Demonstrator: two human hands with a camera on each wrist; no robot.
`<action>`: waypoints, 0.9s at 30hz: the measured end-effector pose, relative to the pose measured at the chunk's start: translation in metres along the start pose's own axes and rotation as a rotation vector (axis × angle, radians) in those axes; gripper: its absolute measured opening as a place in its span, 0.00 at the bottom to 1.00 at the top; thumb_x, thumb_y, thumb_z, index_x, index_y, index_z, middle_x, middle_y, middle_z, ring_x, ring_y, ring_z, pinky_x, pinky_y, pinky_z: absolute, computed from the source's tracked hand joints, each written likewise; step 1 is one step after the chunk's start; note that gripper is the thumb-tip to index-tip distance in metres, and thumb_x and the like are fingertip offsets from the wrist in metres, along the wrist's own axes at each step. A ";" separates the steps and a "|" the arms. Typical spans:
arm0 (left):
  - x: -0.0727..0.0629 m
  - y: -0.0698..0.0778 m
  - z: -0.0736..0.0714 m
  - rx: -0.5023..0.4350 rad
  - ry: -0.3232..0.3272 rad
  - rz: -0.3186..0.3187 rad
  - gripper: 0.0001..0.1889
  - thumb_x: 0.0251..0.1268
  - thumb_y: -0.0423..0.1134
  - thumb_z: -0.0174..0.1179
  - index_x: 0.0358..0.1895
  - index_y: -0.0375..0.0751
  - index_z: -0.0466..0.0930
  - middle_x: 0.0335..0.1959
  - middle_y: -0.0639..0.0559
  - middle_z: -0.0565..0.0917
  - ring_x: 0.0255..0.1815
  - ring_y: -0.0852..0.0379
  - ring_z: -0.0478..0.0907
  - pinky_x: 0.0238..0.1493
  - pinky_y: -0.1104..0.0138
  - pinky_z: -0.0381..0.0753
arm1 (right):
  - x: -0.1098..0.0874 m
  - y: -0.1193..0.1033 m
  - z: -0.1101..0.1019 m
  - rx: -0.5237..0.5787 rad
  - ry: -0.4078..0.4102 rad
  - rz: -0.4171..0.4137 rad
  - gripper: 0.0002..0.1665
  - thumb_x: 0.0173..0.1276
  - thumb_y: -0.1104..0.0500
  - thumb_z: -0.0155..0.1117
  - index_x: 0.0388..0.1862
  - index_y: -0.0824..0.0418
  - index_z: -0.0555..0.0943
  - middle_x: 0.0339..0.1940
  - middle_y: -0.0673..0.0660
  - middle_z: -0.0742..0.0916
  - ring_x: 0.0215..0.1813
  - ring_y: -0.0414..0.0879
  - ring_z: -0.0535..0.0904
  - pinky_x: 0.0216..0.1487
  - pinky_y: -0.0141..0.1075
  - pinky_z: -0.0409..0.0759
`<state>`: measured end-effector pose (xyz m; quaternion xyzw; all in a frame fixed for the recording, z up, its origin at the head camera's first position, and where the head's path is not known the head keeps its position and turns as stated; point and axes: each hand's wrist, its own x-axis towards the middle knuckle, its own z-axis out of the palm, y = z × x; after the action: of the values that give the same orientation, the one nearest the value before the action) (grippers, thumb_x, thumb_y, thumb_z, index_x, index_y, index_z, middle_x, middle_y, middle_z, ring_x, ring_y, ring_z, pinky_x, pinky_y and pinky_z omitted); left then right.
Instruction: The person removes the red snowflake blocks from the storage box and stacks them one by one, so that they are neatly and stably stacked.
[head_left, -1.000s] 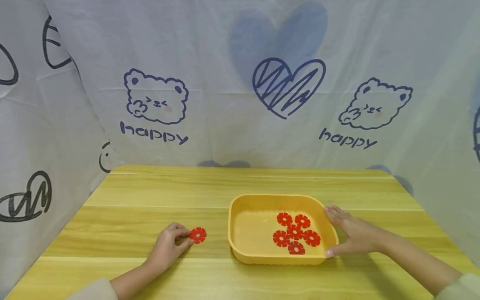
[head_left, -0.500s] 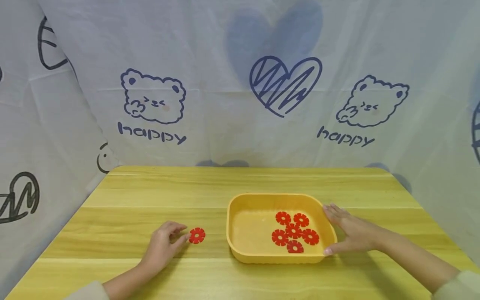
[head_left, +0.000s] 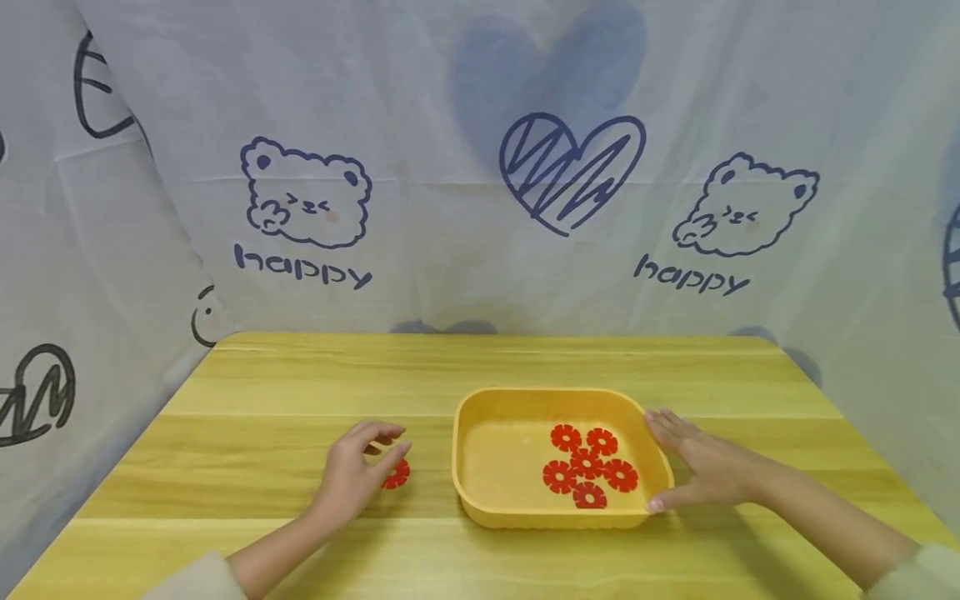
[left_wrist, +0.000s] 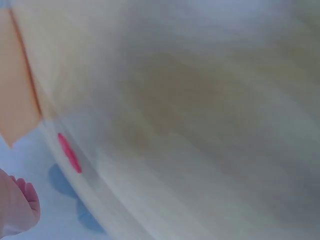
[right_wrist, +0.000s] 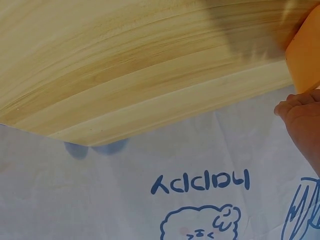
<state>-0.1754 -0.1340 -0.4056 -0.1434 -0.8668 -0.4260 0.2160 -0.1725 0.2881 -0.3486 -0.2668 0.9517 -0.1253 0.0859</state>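
Observation:
A red notched plastic disc [head_left: 397, 474] with a hole in its middle lies flat on the wooden table. My left hand [head_left: 356, 467] hovers by it, thumb and fingers apart and loosely bent, the thumb hiding part of the disc. In the left wrist view that hand [left_wrist: 19, 207] shows at the lower left, and the disc [left_wrist: 69, 152] looks like a thin red strip. Several matching red discs [head_left: 587, 463] lie in the right half of a yellow plastic tray [head_left: 551, 518]. My right hand [head_left: 697, 467] spans the tray's right end, with fingertips and thumb at its rim.
The wooden table [head_left: 300, 367] has its far edge against a white cloth backdrop [head_left: 435, 233] with bear and heart drawings. More of that cloth hangs at both sides. The orange-looking tray end [right_wrist: 305, 55] shows in the right wrist view.
My left hand first touched the loose disc, drew back slightly to the left, then moved right and up over it. The disc stays on the table. My right hand keeps its place.

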 end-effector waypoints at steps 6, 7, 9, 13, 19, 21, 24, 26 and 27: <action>0.008 0.015 0.006 -0.080 0.056 0.105 0.09 0.50 0.29 0.67 0.36 0.36 0.83 0.34 0.46 0.84 0.34 0.54 0.79 0.34 0.67 0.82 | 0.000 0.001 0.002 0.006 -0.003 0.004 0.66 0.48 0.33 0.67 0.68 0.78 0.53 0.70 0.76 0.57 0.69 0.75 0.49 0.65 0.65 0.54; 0.008 0.018 0.007 -0.096 0.062 0.119 0.09 0.50 0.29 0.67 0.36 0.36 0.83 0.34 0.46 0.84 0.34 0.54 0.79 0.33 0.67 0.82 | 0.000 0.001 0.003 0.007 -0.003 0.003 0.66 0.48 0.33 0.67 0.68 0.78 0.53 0.70 0.76 0.57 0.69 0.75 0.49 0.65 0.65 0.54; 0.010 0.023 0.010 -0.130 0.064 0.141 0.08 0.50 0.30 0.67 0.36 0.37 0.83 0.34 0.46 0.84 0.34 0.53 0.79 0.33 0.66 0.82 | 0.000 0.001 0.003 0.009 -0.004 0.005 0.66 0.48 0.33 0.67 0.68 0.78 0.53 0.70 0.76 0.57 0.69 0.75 0.48 0.65 0.65 0.54; 0.013 0.031 0.016 -0.191 0.068 0.179 0.08 0.50 0.29 0.67 0.36 0.35 0.83 0.34 0.44 0.84 0.34 0.52 0.79 0.33 0.66 0.82 | 0.000 0.001 0.003 0.009 -0.002 0.010 0.66 0.48 0.33 0.68 0.68 0.78 0.53 0.70 0.76 0.56 0.69 0.75 0.48 0.65 0.65 0.53; 0.018 0.039 0.026 -0.247 0.047 0.195 0.09 0.50 0.30 0.67 0.36 0.32 0.82 0.34 0.43 0.84 0.35 0.50 0.79 0.34 0.66 0.82 | 0.001 0.000 0.001 0.003 -0.005 0.013 0.66 0.47 0.33 0.67 0.68 0.78 0.53 0.70 0.76 0.57 0.69 0.75 0.49 0.65 0.65 0.54; 0.020 0.041 0.030 -0.257 0.037 0.192 0.09 0.50 0.30 0.67 0.37 0.34 0.83 0.34 0.45 0.84 0.35 0.51 0.79 0.34 0.65 0.82 | 0.001 0.000 0.001 0.004 -0.007 0.014 0.66 0.47 0.32 0.67 0.68 0.78 0.53 0.70 0.76 0.57 0.69 0.75 0.49 0.65 0.65 0.54; 0.023 0.045 0.035 -0.280 0.024 0.187 0.09 0.51 0.31 0.67 0.37 0.35 0.83 0.35 0.46 0.84 0.36 0.50 0.79 0.35 0.64 0.83 | 0.000 0.001 0.000 0.009 -0.006 0.014 0.66 0.47 0.33 0.68 0.68 0.78 0.53 0.70 0.76 0.57 0.69 0.75 0.49 0.64 0.65 0.54; 0.025 0.047 0.038 -0.292 0.014 0.185 0.09 0.51 0.31 0.67 0.37 0.35 0.83 0.35 0.46 0.84 0.36 0.49 0.79 0.35 0.64 0.83 | 0.001 0.001 0.001 0.006 0.002 0.009 0.66 0.47 0.33 0.68 0.68 0.78 0.54 0.69 0.76 0.58 0.69 0.74 0.50 0.64 0.65 0.55; 0.026 0.048 0.039 -0.297 0.012 0.183 0.09 0.51 0.31 0.67 0.37 0.35 0.83 0.34 0.46 0.84 0.36 0.49 0.79 0.35 0.64 0.83 | 0.001 0.000 0.001 0.008 0.003 0.007 0.66 0.47 0.33 0.68 0.68 0.78 0.54 0.69 0.76 0.58 0.69 0.74 0.50 0.64 0.65 0.55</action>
<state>-0.1866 -0.0718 -0.3815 -0.2494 -0.7765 -0.5287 0.2353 -0.1734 0.2876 -0.3502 -0.2628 0.9523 -0.1293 0.0859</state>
